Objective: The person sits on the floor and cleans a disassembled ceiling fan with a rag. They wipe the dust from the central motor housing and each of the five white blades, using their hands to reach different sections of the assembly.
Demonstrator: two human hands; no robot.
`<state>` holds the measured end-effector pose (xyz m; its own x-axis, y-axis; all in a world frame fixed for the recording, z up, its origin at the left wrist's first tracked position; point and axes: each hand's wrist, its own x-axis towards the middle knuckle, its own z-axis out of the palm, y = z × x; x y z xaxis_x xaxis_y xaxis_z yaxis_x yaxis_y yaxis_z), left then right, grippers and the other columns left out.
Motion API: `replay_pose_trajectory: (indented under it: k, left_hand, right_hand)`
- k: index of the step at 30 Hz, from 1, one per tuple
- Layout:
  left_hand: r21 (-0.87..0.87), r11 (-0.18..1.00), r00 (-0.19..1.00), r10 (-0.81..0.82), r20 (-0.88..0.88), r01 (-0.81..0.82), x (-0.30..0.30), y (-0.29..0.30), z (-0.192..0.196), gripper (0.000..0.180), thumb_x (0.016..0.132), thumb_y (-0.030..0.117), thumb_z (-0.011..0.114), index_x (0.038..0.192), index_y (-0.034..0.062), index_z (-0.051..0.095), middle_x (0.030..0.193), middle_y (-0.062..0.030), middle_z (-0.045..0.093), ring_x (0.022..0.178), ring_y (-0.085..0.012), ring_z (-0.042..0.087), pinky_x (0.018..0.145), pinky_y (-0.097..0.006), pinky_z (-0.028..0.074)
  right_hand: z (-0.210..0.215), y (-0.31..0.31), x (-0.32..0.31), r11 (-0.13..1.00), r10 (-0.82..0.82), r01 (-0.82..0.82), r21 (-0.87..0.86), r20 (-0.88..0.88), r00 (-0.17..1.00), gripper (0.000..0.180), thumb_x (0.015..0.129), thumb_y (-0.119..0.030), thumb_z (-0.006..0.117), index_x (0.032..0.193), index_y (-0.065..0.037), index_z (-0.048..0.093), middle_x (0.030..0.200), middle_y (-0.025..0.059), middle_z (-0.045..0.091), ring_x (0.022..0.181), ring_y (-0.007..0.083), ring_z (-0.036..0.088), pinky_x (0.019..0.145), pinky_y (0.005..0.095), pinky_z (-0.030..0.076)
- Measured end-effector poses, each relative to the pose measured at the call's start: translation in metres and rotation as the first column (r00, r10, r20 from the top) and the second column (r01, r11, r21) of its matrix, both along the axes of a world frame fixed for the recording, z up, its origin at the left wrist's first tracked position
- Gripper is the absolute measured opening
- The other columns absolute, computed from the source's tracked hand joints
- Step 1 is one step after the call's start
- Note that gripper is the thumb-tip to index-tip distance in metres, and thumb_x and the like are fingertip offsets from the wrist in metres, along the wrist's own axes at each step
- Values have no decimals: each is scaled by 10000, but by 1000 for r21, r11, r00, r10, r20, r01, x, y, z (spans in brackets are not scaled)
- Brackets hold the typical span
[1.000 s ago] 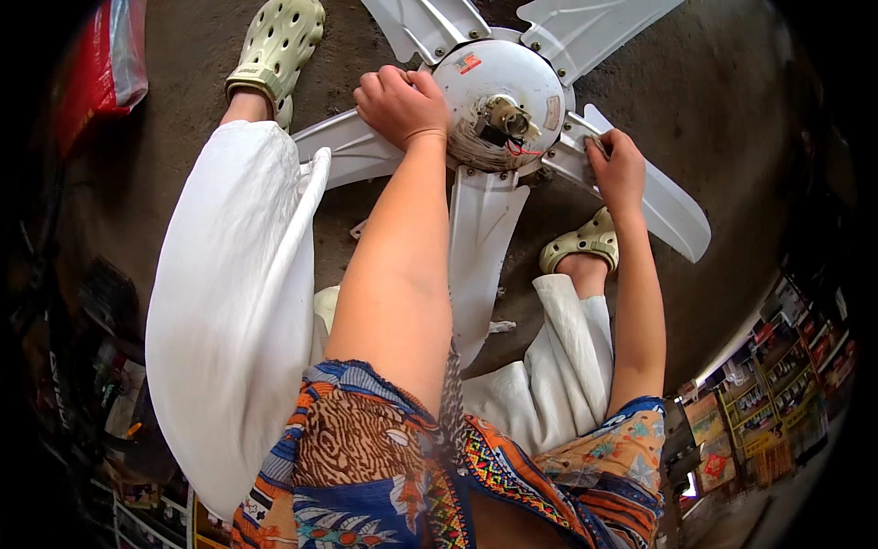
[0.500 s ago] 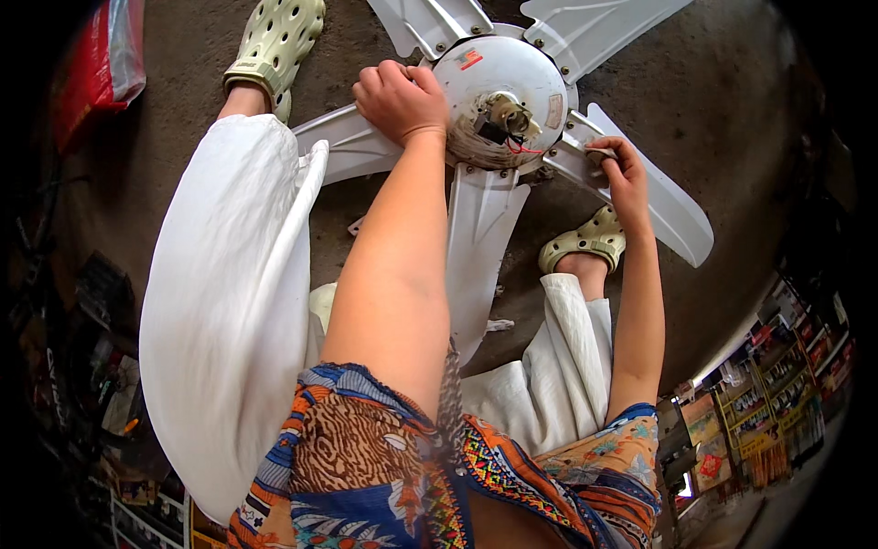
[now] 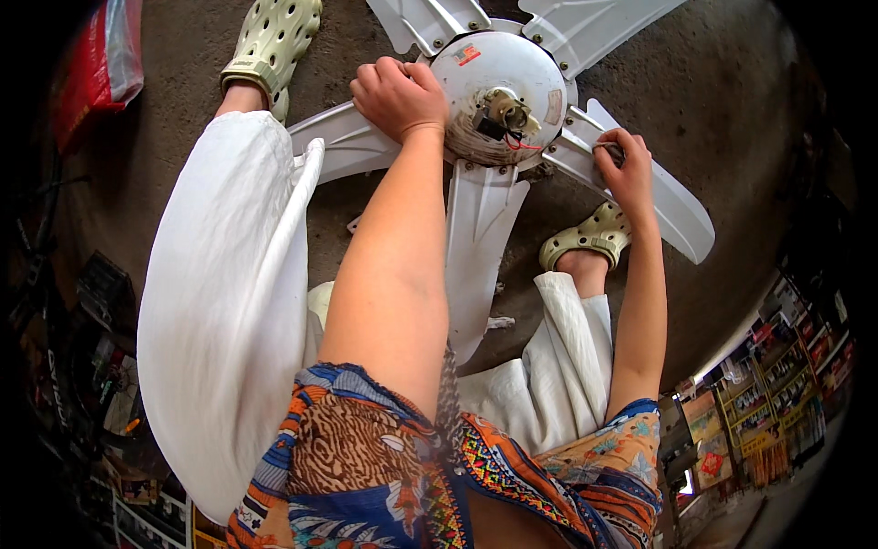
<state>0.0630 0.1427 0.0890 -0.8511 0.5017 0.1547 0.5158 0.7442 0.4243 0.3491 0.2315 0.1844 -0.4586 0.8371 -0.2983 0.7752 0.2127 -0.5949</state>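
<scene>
Right hand slides slightly outward from round white fan hub, pinching small greyish item; work likely shifts along ribbed white blade. Left hand curled at hub's left, grip unclear.

dull brown floor; stocked yellow-framed shelves at lower right

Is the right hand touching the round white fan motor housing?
Apart. The head view shows a bare stretch of the long white metal fan blade between the right hand and the round white fan motor housing.
</scene>
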Motion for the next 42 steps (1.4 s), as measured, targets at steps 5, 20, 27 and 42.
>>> replay_pose_trajectory:
  k: [5,20,27,42]
  left_hand:
    - [3,1000,1000,-6,0,6,1,1,1,168,791,217,546,744,56,544,889,-132,544,885,-362,501,785,-477,409]
    - [27,1000,1000,-9,-28,10,-2,1,-5,159,781,209,553,746,55,542,875,-141,543,869,-375,514,772,-496,411]
    - [38,999,1000,-24,-14,25,5,4,2,159,778,211,550,729,61,527,887,-136,545,874,-375,507,768,-491,411]
    - [-4,1000,1000,-6,-26,6,-2,-1,-3,166,785,218,555,735,60,545,884,-129,550,885,-362,513,782,-484,411]
  right_hand:
    - [-9,1,-24,995,-3,-13,96,158,987,249,754,-223,766,870,-24,671,803,170,650,750,323,598,721,403,485]
    - [-16,9,-24,985,-146,163,-48,254,956,403,709,-305,812,775,53,639,629,190,609,563,274,600,583,385,465]
    - [-22,16,-8,975,-145,180,-132,237,961,447,708,-391,817,746,24,654,621,148,630,586,262,625,605,380,488]
    - [-20,12,-29,979,-119,165,-118,322,939,452,693,-381,820,847,22,683,763,187,684,693,295,673,673,391,513]
